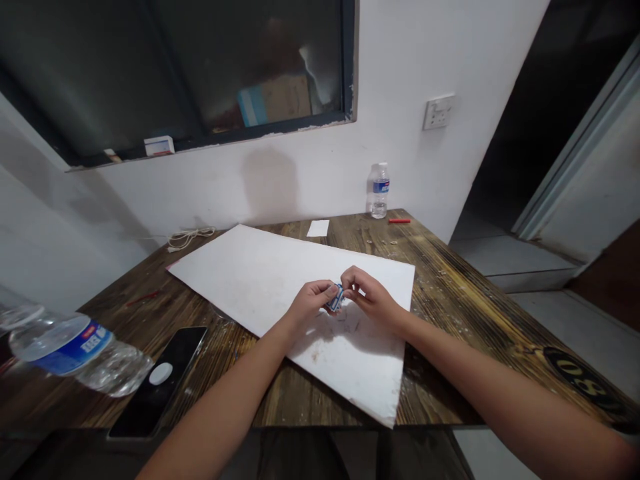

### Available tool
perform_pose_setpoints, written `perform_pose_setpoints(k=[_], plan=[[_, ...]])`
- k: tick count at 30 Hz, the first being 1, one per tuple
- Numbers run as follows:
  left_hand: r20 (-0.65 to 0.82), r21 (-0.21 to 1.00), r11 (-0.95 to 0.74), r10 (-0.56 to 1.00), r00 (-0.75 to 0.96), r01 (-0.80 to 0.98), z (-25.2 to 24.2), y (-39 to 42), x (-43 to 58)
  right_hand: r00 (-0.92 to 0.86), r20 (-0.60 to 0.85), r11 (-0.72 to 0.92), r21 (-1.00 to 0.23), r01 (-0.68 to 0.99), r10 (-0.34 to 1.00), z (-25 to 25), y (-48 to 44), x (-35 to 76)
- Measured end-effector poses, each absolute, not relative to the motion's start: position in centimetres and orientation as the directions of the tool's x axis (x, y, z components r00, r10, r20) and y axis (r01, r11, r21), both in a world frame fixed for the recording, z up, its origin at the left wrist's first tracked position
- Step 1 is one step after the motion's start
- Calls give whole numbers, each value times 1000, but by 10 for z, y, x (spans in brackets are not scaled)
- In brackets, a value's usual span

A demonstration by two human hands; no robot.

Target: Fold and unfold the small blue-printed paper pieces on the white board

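Note:
My left hand point(316, 300) is closed, thumb on top, around a small blue-and-white flat piece point(336, 298) that looks like a little packet or box. Its exact kind is too small to make out. At the piece's right edge, my right hand point(364, 291) has its fingers curled into a pinch. What sits between those fingertips is hidden. Both hands are just above a large white board point(240, 273) lying slanted on the wooden table point(455, 327). Faint dark marks and their shadow show on the board beneath them.
A water bottle point(75, 347) lies near a black phone point(160, 380) with a white disc on it, at left. Along the back are a coiled white cable point(190, 236), a white paper point(318, 229), an upright bottle point(380, 192) and a red pen point(399, 221).

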State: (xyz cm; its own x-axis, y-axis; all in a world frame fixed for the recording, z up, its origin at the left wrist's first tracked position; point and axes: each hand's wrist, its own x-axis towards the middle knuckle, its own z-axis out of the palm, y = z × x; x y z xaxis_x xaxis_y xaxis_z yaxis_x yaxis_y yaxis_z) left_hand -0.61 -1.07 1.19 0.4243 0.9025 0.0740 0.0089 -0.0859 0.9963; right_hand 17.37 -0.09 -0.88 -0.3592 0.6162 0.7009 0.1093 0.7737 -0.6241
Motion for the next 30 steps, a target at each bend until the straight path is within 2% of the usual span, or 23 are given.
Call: perform_pose_setpoints(k=[10, 18, 30], plan=[[57, 997, -73, 903, 426, 20, 9, -8, -7, -381, 683, 765, -633, 117, 623, -13, 2, 174], [50, 998, -64, 910, 411, 20, 9, -7, -7, -329, 702, 769, -620, 154, 632, -13, 1, 174], [60, 997, -79, 908, 415, 27, 9, -7, -8, -389, 676, 768, -621, 156, 625, -11, 1, 176]])
